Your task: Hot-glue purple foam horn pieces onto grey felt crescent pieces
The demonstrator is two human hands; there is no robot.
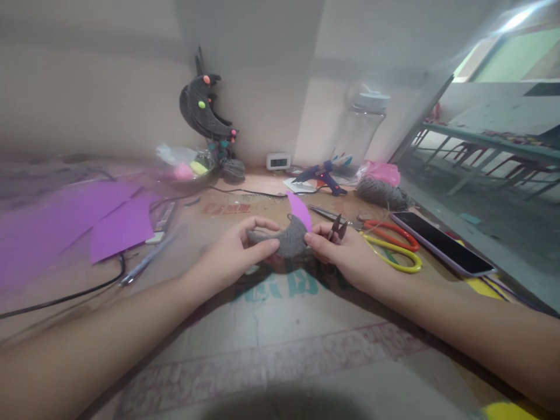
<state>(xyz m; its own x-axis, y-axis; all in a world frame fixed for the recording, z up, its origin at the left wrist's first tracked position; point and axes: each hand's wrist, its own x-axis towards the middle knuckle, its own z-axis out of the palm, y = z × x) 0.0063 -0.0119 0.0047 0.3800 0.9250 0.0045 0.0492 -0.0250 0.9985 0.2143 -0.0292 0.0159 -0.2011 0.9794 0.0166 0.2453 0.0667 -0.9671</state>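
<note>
A crescent shape [291,238] is held between my two hands, just above the table. Grey yarn wraps its left and middle part, while its upper tip is bare purple [299,210]. My left hand [245,245] pinches the narrow wrapped end, thumb on top. The thumb and finger of my right hand [339,248] grip the crescent where the grey meets the purple. Small dark-bladed snips [336,226] stick up out of my right hand, their handles hidden by it. Nearest beyond that hand lie scissors with orange and yellow handles [394,233].
Purple sheets [122,224] and a pen [140,268] lie left. At the back are a dark crescent ornament [196,108], a small digital clock [279,161], a blue glue gun [321,175] and a clear bottle [361,128]. Grey yarn [382,193] and a phone [441,242] lie right.
</note>
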